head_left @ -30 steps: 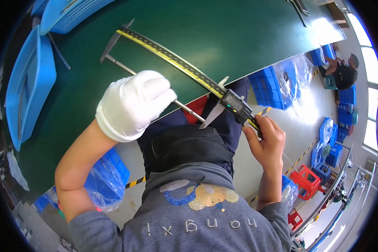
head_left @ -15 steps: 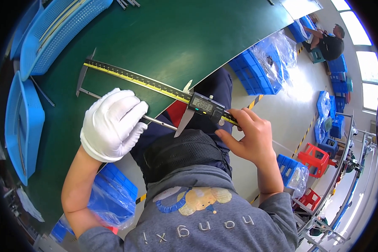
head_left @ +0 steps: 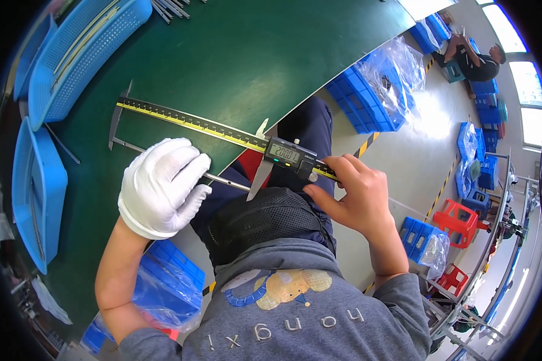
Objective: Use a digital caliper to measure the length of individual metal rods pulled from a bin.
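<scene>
My left hand [head_left: 162, 188], in a white glove, is closed round a thin metal rod [head_left: 227, 181]. The glove hides the rod's middle. The rod lies between the jaws of a long digital caliper [head_left: 193, 123], one end at the far-left jaw and the other close to the sliding jaw. My bare right hand [head_left: 356, 191] grips the caliper's beam just right of its display, thumb below and fingers above. The caliper spans from over the green table to above my lap.
Blue perforated baskets [head_left: 84, 57] with long rods stand on the green table [head_left: 223, 60] at left. Several rods [head_left: 170, 8] lie at its far edge. Blue crates [head_left: 367, 99] with plastic bags stand on the floor at right and lower left. A person [head_left: 479, 63] sits at far right, near red stools [head_left: 456, 222].
The view has shifted slightly. Both hands keep hold of the rod and the caliper, with little movement between them. The distant person's arms have risen.
</scene>
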{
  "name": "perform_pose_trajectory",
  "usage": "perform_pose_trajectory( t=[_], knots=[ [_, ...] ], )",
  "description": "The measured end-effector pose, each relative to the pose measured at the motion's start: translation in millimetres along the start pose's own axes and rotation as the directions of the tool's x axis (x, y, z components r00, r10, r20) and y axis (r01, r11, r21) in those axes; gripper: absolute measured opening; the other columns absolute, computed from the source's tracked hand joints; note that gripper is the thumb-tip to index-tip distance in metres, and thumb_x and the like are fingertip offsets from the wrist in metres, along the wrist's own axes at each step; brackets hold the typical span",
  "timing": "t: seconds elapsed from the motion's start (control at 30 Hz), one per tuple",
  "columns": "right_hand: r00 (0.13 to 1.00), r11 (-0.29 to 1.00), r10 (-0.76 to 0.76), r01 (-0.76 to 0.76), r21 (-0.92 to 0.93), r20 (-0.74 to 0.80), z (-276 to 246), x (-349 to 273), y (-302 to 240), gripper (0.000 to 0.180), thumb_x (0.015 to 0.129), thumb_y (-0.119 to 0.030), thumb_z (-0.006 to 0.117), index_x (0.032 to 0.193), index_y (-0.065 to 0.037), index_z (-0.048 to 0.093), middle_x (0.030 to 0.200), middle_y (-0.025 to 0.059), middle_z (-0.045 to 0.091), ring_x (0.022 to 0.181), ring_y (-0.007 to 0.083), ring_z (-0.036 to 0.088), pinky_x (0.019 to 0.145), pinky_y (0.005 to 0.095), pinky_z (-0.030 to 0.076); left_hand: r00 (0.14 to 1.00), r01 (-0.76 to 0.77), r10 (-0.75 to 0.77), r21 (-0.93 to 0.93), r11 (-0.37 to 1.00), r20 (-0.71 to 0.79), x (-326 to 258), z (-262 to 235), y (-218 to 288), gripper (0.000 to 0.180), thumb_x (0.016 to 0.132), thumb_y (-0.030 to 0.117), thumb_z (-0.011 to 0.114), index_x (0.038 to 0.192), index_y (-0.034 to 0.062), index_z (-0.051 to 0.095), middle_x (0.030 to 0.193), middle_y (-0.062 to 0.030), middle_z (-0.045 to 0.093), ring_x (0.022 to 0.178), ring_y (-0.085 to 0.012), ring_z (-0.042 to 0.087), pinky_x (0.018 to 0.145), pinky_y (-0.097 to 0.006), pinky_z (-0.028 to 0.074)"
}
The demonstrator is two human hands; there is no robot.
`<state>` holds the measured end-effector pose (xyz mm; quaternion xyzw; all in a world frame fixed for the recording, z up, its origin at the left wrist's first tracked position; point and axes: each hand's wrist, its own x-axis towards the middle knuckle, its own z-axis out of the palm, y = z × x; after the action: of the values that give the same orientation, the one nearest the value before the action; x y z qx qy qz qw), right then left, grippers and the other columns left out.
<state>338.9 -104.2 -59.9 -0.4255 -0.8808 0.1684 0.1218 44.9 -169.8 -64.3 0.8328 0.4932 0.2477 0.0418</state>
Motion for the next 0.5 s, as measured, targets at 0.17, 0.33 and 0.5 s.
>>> perform_pose_trajectory(
  t=[0.17,0.33,0.5],
  knots=[
    [1.000,1.000,-0.006,0.006,-0.001,-0.027,3.8,-0.1,1.1,0.036,0.072,-0.036,0.076,0.088,-0.006,0.061,0.067,0.0050,0.055,0.053,0.0211,0.059,0.047,0.0318,0.044,1.000,-0.007,0.007,-0.003,1.000,-0.004,-0.3,0.7,-0.2,0.044,0.054,0.012,0.074,0.095,0.0030,0.064,0.095,-0.0119,0.059,0.089,-0.0333,0.060,0.074,-0.042,0.052],
    [0.997,1.000,-0.009,0.009,0.001,-0.076,7.5,-0.2,0.9,0.038,0.075,-0.043,0.072,0.083,-0.008,0.060,0.064,0.0050,0.051,0.051,0.0239,0.056,0.044,0.0352,0.041,1.000,-0.013,0.013,0.004,1.000,-0.013,-0.4,0.8,-0.5,0.043,0.054,0.012,0.074,0.095,0.0033,0.064,0.095,-0.0116,0.059,0.089,-0.0331,0.060,0.073,-0.042,0.052],
    [0.996,1.000,-0.011,0.010,-0.005,-0.084,8.7,-0.9,1.4,0.038,0.075,-0.044,0.072,0.082,-0.008,0.059,0.064,0.0052,0.051,0.051,0.0244,0.057,0.045,0.0356,0.041,1.000,-0.011,0.011,0.012,1.000,-0.010,-0.5,0.5,-0.1,0.042,0.055,0.011,0.074,0.095,0.0036,0.064,0.094,-0.0112,0.059,0.089,-0.0326,0.060,0.073,-0.042,0.052]
  ],
)
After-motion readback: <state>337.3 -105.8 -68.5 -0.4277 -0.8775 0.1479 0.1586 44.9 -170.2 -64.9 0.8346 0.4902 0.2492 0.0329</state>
